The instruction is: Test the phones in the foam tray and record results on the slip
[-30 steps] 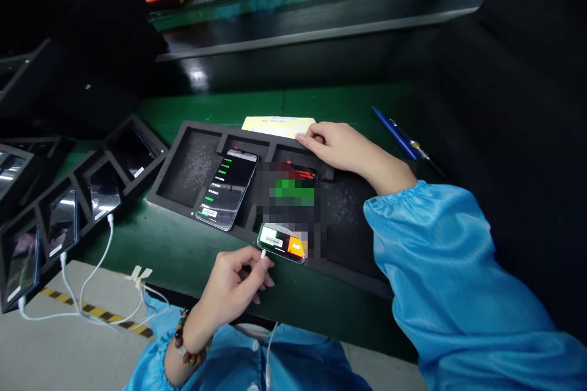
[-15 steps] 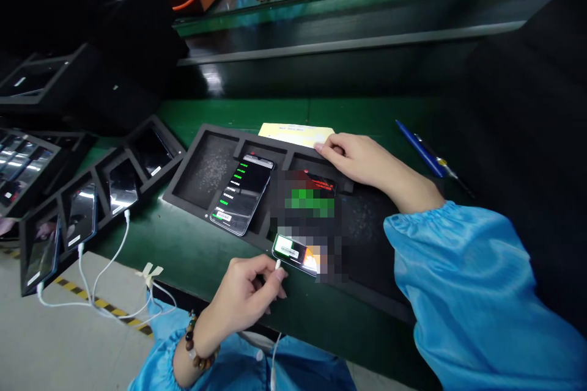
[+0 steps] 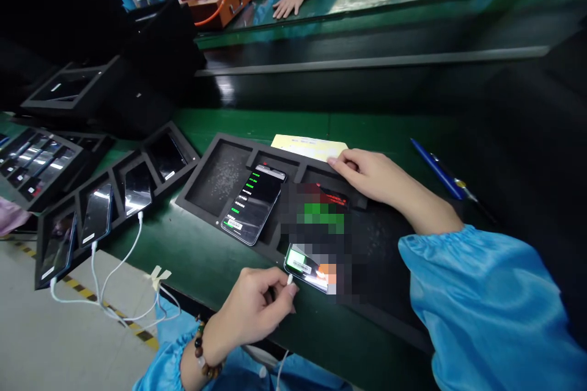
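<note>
Here, left hand (image 3: 257, 305): fingertips clamped on a white plug (image 3: 290, 279).
Lit phone (image 3: 302, 267): just beyond those fingertips (partly pixelated).
Right hand (image 3: 364, 172): fingertips at yellow paper (image 3: 306, 147) and the dark tray (image 3: 196, 211); whether clamped, cannot be told.
</note>
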{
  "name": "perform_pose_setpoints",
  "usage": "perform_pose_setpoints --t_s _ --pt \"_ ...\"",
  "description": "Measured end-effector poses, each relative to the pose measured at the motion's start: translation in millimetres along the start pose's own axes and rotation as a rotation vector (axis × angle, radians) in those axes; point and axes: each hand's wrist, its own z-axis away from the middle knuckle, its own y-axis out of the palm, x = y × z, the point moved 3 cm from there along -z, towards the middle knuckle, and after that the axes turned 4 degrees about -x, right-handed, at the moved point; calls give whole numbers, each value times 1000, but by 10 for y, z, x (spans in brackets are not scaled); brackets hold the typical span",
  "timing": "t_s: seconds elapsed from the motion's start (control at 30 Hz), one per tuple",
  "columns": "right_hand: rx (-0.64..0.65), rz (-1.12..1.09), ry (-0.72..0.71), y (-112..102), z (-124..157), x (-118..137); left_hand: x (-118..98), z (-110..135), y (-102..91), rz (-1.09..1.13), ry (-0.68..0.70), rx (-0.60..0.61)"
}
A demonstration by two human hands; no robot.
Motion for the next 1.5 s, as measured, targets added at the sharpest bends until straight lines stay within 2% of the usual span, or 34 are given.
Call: perform_pose_setpoints --t_s 0.43,1.5 --pt "0 -16 -6 57 -22 -78 -60 -10 -2 -66 117 -47" --pt "-38 -31 -49 70 -12 -91 -56 8 -2 -79 100 -63"
